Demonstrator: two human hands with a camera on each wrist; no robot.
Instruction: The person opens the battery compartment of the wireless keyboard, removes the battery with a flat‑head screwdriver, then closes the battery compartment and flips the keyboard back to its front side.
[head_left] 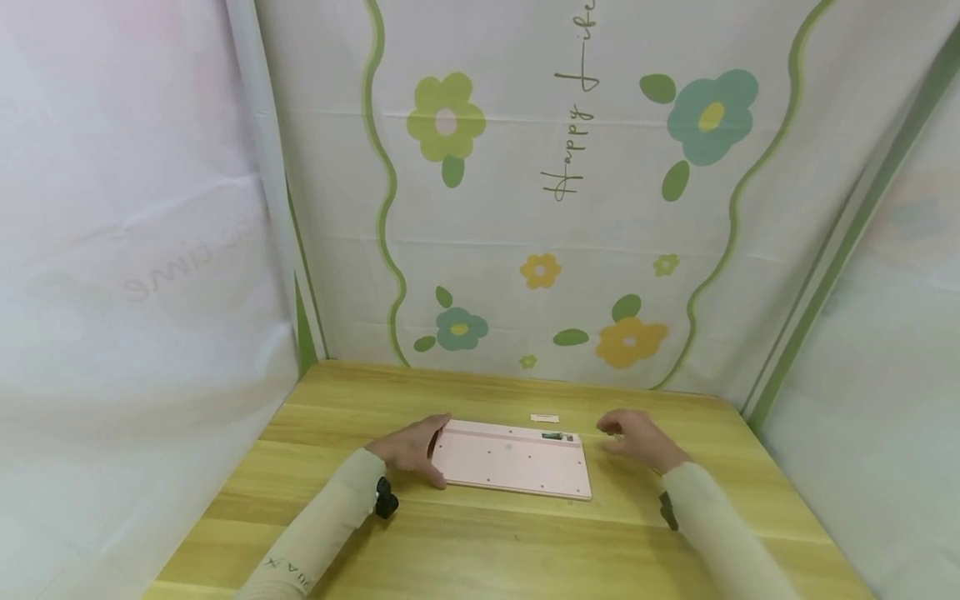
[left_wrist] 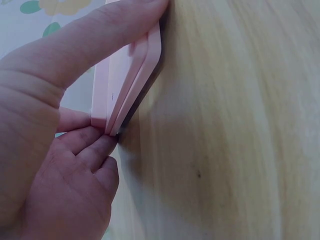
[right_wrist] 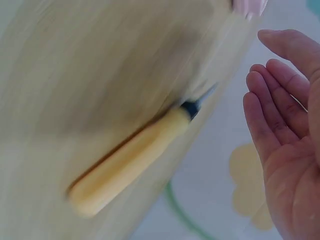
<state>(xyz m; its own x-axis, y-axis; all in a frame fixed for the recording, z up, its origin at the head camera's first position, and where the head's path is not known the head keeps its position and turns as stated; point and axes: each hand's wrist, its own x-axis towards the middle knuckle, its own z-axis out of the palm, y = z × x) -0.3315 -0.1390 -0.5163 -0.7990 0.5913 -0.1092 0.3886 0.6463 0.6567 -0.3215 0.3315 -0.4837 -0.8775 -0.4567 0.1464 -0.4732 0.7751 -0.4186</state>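
Observation:
A pink keyboard lies underside up on the table, small dark holes dotted over its back. An uncovered recess near its far right corner shows something green and dark inside. My left hand grips the keyboard's left end, thumb on the near side and fingers on the far side. To the right of the keyboard, apart from it, is my right hand, fingers loosely bent and holding nothing. In the right wrist view, a yellow-handled screwdriver with a black collar and metal shaft lies beside that hand, slightly blurred.
A small pale cover rests just beyond the keyboard's far edge. The wooden table ends at a white flower-printed curtain behind, with white fabric walls on the left and right.

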